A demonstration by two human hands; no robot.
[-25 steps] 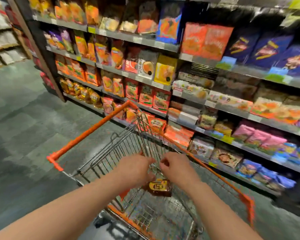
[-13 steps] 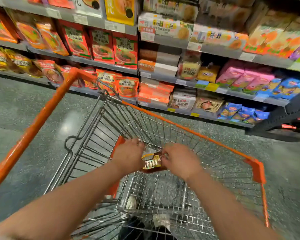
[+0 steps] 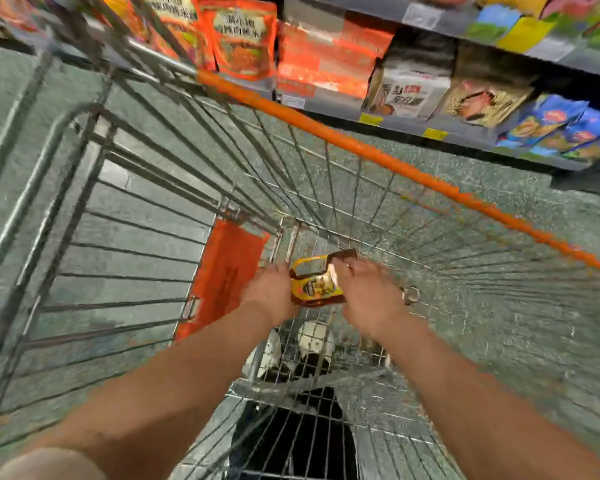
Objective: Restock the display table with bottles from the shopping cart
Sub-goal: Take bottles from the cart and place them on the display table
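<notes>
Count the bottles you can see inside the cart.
1. The bottle, with its yellow label, is held low inside the shopping cart between the left hand and right hand. Motion blur and the arms may hide others.

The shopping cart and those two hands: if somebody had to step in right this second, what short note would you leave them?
Left hand: grips the left side of the dark bottle with the yellow label.
Right hand: holds the bottle's right side, fingers curled at its top.
The bottle is low inside the wire shopping cart with orange rim, held between both hands.
No display table is in view; only grey store shelves of snack packets beyond the cart.
Done: one bottle in hand.
Left: lift it out, carry it to the display table, set it down. No other bottle shows clearly in the cart.
</notes>
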